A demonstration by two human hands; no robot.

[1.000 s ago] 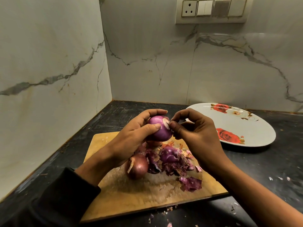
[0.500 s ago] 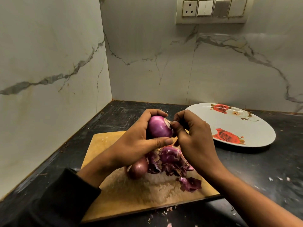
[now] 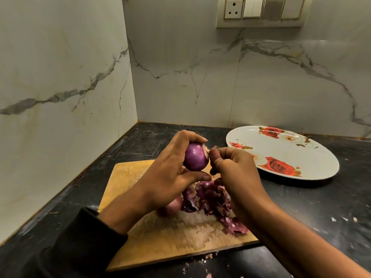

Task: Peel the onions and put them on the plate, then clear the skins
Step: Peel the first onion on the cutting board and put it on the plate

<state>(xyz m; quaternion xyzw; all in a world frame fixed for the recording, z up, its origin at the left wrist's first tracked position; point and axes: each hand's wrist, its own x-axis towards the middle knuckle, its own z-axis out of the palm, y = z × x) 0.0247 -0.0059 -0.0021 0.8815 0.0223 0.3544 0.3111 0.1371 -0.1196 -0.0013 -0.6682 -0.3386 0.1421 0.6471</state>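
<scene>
My left hand (image 3: 168, 171) grips a glossy purple onion (image 3: 195, 156) above the wooden cutting board (image 3: 128, 177). My right hand (image 3: 234, 171) pinches at the pale tip on the onion's right end with closed fingers. Below the hands a heap of purple onion skins (image 3: 208, 199) lies on the board, with another purple onion partly buried in it. An unpeeled brownish onion (image 3: 173, 206) shows just under my left wrist. The white plate (image 3: 313, 157) with red roses sits to the right, holding nothing.
The board lies on a dark counter (image 3: 311, 207) in a corner of marble walls. Small skin scraps (image 3: 207, 256) dot the counter by the board's front edge and at the right. A socket and switch panel (image 3: 261, 11) is on the back wall.
My left hand has turned the onion and wrapped its thumb beneath it. My right hand has curled tighter against the onion's end. Both arms now hide more of the skins and the brown onion.
</scene>
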